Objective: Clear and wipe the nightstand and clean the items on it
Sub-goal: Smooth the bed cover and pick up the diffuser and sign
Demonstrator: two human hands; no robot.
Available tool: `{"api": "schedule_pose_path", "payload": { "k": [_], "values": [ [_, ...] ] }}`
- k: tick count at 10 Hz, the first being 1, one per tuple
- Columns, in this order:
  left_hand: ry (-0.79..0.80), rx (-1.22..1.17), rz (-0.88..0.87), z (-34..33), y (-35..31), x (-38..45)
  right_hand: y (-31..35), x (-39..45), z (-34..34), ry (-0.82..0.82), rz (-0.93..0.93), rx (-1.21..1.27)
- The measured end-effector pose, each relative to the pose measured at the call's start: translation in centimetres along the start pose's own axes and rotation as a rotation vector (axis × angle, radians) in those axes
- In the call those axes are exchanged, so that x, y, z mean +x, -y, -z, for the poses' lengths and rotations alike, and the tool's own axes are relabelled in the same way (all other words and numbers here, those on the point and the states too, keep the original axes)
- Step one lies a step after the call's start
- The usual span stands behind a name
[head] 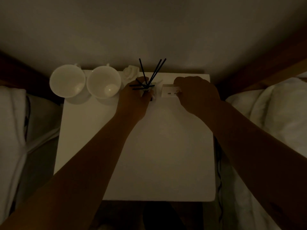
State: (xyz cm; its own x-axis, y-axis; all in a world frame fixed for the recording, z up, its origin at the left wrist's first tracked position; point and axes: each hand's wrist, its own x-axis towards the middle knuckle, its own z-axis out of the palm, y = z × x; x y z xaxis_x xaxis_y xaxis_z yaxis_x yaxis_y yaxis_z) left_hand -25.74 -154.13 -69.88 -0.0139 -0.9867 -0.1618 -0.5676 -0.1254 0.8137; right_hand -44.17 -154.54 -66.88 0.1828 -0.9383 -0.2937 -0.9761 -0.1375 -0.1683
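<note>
A: Starting nearest, the front of the white nightstand (149, 163) is being shown bare, with nothing lying on it. Whether it is being left wiped or unwiped cannot be told in this dim light, and no cloth is being seen.

B: Moving farther in, the left hand (134, 100) is being wrapped around the reed diffuser (147, 87), fingers curled on its small body. The right hand (196, 93) is being closed on the small white box (169, 91) just beside it, pinched along its right edge.

A: So the items are all being kept along the back edge. It is being judged as either the clearing stage just being begun or the cleaned items being set back; which one cannot be told.

B: The diffuser is being held upright, its long axis vertical, the black reeds (156, 70) being fanned up and away toward the wall, a few splayed leftward.

A: Farthest left, two white cups (67, 80) are being left standing mouths up, touching side by side, with a small white rose-shaped ornament (130, 72) being left between them and the diffuser.
</note>
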Motion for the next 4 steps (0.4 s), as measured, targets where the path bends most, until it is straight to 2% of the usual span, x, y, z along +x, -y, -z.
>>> {"api": "schedule_pose_path", "payload": {
  "k": [1,2,4],
  "values": [
    [0.0,-0.026,0.003,-0.1,-0.3,-0.3,0.0,-0.1,0.1,0.02,0.002,-0.017],
    [0.001,-0.006,0.089,-0.4,-0.3,-1.0,0.2,-0.3,0.0,0.03,-0.009,0.004],
    [-0.026,0.128,0.075,0.1,0.2,-3.3,1.1,-0.9,0.1,-0.021,-0.05,0.003]
  ]
}}
